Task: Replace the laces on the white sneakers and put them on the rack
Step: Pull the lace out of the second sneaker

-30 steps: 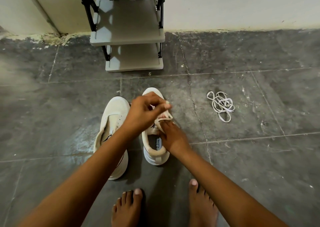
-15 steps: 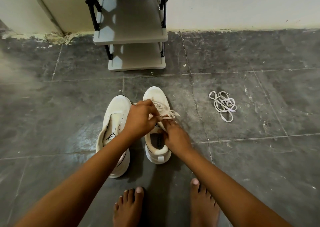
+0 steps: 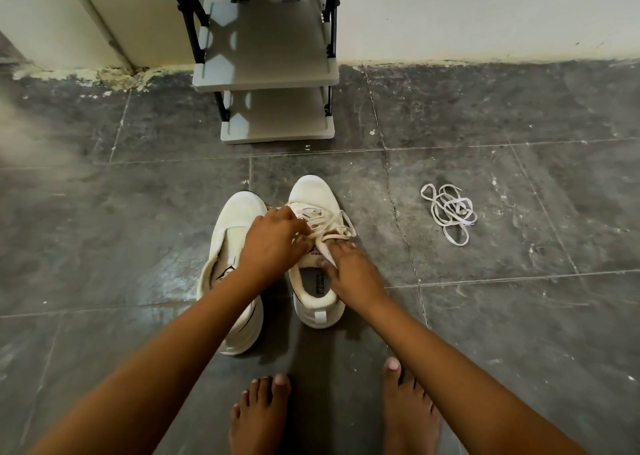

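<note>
Two white sneakers stand side by side on the grey floor. The left sneaker point(image 3: 231, 246) has no lace. The right sneaker point(image 3: 313, 194) carries a cream lace point(image 3: 334, 227) with a bow near the tongue. My left hand point(image 3: 273, 243) reaches across from the left, its fingers curled on the lace at the eyelets. My right hand point(image 3: 353, 274) grips the sneaker's right collar, thumb inside the opening, fingertips touching the bow. A loose white lace point(image 3: 450, 212) lies in a tangle on the floor to the right. The grey shoe rack point(image 3: 266, 73) stands against the wall ahead.
My bare feet point(image 3: 263, 416) stand just behind the sneakers. The white wall point(image 3: 485, 11) runs across the back, with a corner at the left. Dusty floor tiles point(image 3: 519, 316) spread out on both sides.
The right sneaker has come down flat on the floor and its bow now shows. My left hand has dropped lower onto the lace; my right hand has shifted to the collar.
</note>
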A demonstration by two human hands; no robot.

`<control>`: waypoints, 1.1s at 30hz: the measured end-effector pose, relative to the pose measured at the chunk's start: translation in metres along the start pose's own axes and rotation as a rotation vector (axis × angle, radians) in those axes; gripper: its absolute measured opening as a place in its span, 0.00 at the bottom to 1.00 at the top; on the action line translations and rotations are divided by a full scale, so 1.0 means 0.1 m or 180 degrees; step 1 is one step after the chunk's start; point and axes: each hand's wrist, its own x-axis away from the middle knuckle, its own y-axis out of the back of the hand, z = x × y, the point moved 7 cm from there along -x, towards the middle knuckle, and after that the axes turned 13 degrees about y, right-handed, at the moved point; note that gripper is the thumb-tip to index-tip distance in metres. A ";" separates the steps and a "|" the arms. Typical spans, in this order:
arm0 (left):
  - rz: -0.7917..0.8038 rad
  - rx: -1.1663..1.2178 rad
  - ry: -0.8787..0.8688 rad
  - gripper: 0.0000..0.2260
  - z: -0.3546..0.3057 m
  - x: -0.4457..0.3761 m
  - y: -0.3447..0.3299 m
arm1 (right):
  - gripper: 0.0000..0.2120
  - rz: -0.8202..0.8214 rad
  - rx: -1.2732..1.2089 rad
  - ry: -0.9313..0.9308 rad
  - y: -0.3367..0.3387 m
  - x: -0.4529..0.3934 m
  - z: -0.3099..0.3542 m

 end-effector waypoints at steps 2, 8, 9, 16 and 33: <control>-0.0261 -0.0365 -0.0143 0.11 -0.14 0.03 0.03 | 0.23 0.0012 -0.0003 0.0000 0.00 0.01 0.01; 0.0047 0.2290 0.0147 0.02 -0.35 0.19 0.28 | 0.23 0.0163 -0.0046 -0.0080 0.01 -0.01 0.01; 0.0112 0.2686 0.0018 0.05 -0.50 0.25 0.38 | 0.21 0.0188 0.0011 -0.0055 0.00 -0.03 0.02; -0.0348 0.2263 0.0792 0.06 -0.16 -0.09 0.54 | 0.24 0.0113 0.0068 -0.0038 0.04 0.00 0.01; 0.0154 0.0495 0.0498 0.09 0.17 0.14 -0.03 | 0.23 -0.0163 0.0946 0.0400 0.31 -0.07 0.24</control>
